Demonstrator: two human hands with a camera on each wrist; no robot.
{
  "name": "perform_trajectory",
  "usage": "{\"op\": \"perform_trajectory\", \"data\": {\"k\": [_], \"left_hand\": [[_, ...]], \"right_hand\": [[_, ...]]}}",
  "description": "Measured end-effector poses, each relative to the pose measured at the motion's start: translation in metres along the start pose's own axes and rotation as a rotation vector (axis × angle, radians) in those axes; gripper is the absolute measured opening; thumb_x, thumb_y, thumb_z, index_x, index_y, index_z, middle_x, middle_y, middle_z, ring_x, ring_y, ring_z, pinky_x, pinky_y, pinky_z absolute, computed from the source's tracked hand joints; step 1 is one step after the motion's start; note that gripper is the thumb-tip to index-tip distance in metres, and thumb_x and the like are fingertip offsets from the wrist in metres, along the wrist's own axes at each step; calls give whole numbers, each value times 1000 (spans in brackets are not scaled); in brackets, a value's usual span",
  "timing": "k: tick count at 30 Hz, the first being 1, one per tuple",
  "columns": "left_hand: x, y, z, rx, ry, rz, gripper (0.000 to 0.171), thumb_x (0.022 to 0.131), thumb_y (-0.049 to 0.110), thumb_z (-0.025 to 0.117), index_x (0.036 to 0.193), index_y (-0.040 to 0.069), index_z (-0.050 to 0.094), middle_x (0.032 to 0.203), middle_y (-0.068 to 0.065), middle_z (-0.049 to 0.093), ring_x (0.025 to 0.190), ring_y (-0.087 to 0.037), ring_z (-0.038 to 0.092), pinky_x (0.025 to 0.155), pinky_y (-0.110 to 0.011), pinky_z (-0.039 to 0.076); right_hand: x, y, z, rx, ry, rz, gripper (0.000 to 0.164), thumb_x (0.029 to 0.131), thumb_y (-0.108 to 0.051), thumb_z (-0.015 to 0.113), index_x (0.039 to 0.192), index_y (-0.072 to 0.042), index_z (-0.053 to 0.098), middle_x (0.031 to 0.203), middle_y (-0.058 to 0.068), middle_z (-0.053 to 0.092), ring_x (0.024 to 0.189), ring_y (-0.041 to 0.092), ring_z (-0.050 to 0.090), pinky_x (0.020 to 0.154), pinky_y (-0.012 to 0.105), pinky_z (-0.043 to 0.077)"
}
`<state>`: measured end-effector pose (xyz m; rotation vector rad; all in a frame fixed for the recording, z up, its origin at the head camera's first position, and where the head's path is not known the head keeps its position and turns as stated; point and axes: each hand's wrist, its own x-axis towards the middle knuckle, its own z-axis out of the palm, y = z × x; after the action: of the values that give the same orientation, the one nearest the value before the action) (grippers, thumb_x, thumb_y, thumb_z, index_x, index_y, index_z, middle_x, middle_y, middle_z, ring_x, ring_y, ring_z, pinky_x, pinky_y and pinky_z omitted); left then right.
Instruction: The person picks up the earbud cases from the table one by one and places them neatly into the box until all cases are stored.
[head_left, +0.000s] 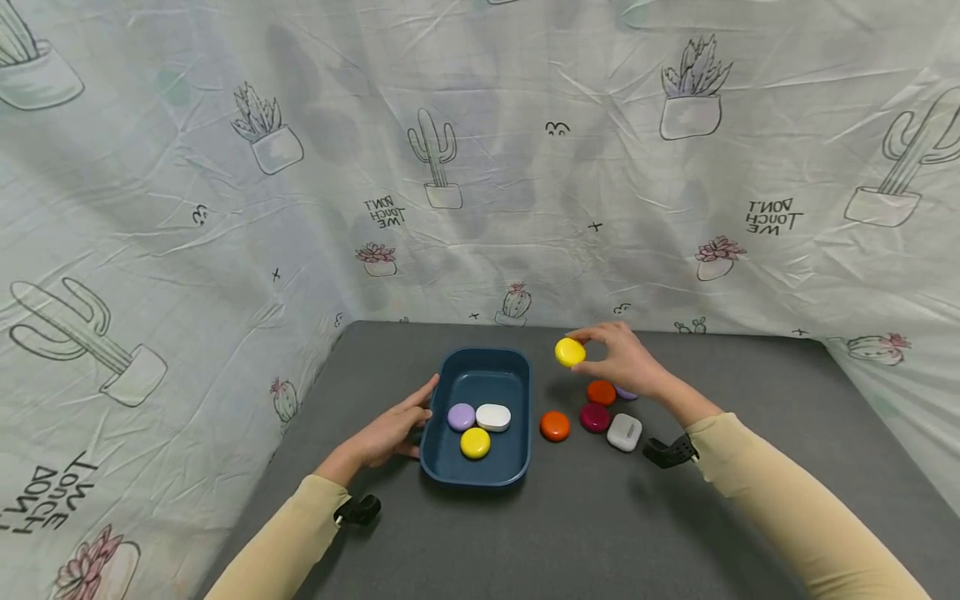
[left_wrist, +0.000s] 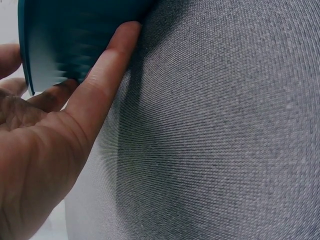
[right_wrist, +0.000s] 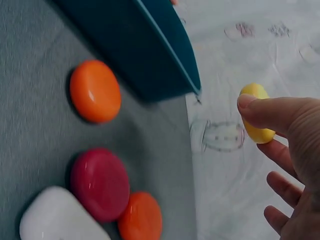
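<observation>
A round, glossy yellow case [head_left: 570, 352] is pinched between the thumb and fingers of my right hand [head_left: 619, 360], raised beyond the right side of a dark blue tray [head_left: 480, 482]. In the right wrist view the yellow case [right_wrist: 257, 114] appears edge-on, with the thumb across it. My left hand [head_left: 392, 429] rests against the tray's left wall, fingers straight along it; in the left wrist view the fingers touch the outside of the tray [left_wrist: 65, 40]. Inside the tray lie a lilac case [head_left: 461, 417], a white oblong case [head_left: 492, 417] and another yellow case [head_left: 476, 443].
Right of the tray on the grey table [head_left: 570, 533] sit an orange case [head_left: 555, 426], a dark red case [head_left: 595, 417], a red-orange case [head_left: 601, 392] and a whitish square case [head_left: 624, 432]. A lilac piece [head_left: 626, 393] is partly hidden under the right hand. Cactus-print cloth [head_left: 480, 167] hangs behind.
</observation>
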<state>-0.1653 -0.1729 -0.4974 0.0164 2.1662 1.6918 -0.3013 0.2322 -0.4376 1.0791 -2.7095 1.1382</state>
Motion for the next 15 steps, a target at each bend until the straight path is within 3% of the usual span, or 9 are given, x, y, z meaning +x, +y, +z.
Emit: {"op": "perform_trajectory", "data": {"k": [5,15], "left_hand": [[1,0,0,-2,-2,4,65,110,21,40,163,45,12,169,-12,13,136,-41,43,80,-48,58],[0,0,-1,-11,-13,10,65,110,22,40,163,45,12,169,-12,13,138,-41,42,82,-48,58]], "right_hand": [[6,-12,9,-1,-50,-60,53,86,-22,85,135,-13,68,123,7,66,121,34,43,97,56,34],[17,-36,26,25,-232,-114,53,85,-24,86,135,-21,69,123,-4,65,121,29,42,95,51,38]]}}
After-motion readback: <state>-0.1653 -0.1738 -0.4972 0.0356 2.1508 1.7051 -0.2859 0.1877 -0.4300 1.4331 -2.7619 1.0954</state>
